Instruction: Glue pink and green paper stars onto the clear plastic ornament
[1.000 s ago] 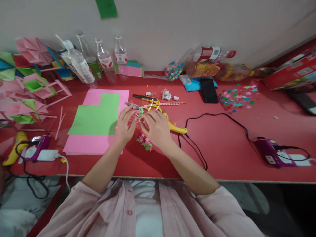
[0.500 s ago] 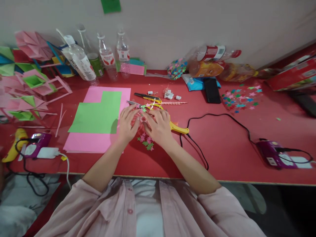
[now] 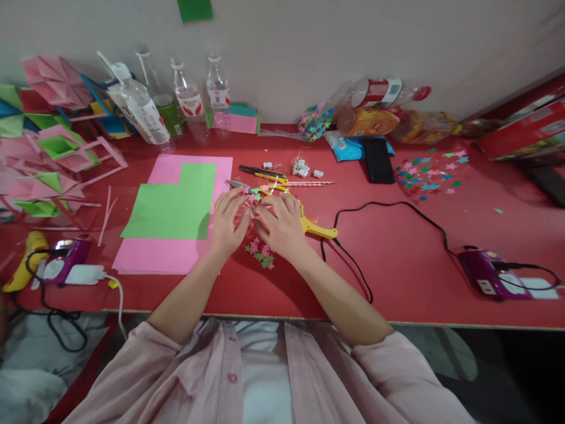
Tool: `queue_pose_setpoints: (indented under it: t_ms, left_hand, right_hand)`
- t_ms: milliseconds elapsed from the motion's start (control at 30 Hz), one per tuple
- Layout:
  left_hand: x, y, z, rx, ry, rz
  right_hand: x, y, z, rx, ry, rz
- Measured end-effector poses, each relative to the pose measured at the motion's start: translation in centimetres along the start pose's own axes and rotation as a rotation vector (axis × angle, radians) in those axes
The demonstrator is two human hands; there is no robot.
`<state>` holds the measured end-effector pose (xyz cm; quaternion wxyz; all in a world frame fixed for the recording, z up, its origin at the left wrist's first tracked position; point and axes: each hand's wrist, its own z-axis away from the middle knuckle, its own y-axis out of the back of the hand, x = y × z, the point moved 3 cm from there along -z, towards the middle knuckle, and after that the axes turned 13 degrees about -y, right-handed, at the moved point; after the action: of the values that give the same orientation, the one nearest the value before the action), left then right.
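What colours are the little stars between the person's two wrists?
The little stars are pink and green; the head view shows them best.

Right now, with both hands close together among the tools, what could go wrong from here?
The scissors lie just beyond the left hand, pointed tip exposed, so a finger might get pricked. The yellow glue gun sits beside the right hand and might be knocked; whether it is hot cannot be told. The pink and green stars, if loose, could be brushed aside.
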<state>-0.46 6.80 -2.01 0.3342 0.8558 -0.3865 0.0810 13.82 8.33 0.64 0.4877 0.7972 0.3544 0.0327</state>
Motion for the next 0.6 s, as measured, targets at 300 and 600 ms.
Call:
queue_pose_setpoints:
  t_ms: [300, 600]
  left_hand:
    - [0.13, 0.03, -0.12, -0.012, 0.012, -0.014]
    - [0.06, -0.11, -0.04, -0.022, 0.048, 0.003]
  right_hand:
    - [-0.03, -0.49, 0.02, 0.029, 0.117, -0.029]
    - [0.04, -0.26, -0.11, 0.054, 0.079, -0.116]
